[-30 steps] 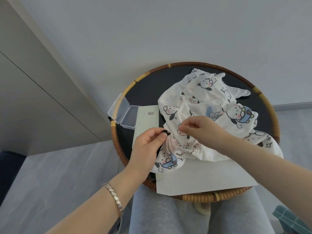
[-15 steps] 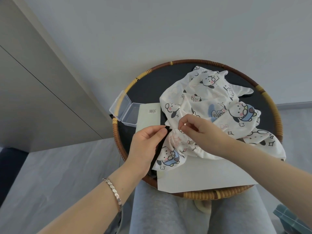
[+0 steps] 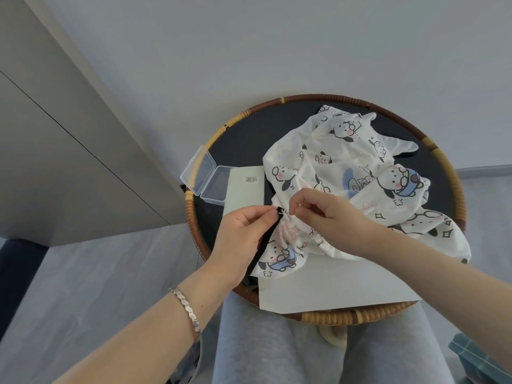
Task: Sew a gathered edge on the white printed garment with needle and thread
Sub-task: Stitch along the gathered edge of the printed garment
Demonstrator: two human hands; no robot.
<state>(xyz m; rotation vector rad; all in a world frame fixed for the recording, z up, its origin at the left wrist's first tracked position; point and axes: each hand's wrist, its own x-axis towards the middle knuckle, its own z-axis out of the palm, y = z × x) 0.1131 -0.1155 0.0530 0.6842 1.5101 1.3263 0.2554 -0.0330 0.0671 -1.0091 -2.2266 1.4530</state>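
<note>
"Rattan, was it, that round tray [image 3: 190,214] on the lap?"

"Woven rim, dark floor. The white printed garment [image 3: 340,162] lay heaped over its right half, and its lower folds spilled onto a white sheet of paper [image 3: 332,286] at the near edge."

"How did the cloth look?"

"Thin, soft and crumpled, covered with cartoon puppy faces drawn in black, with pink cheeks and a few blue patches. Small stars were scattered between them. Its near-left edge was puckered into tight gathers."

"And the hands?"

"The left hand [image 3: 243,239] had its thumb and forefinger pinched on the top end of a black strip [image 3: 263,245], which ran down along the gathered edge. The right hand [image 3: 327,214] was just beside it, its fingers curled and its thumb and forefinger nipped together at the garment's gathers. A needle or thread there was too fine for me to make out."

"Anything smaller?"

"A pale green card [image 3: 243,192] with a barcode lay left of the garment, touching a clear plastic box [image 3: 217,187] with its lid open. There was a silver bracelet [image 3: 185,309] on the left wrist."
</note>
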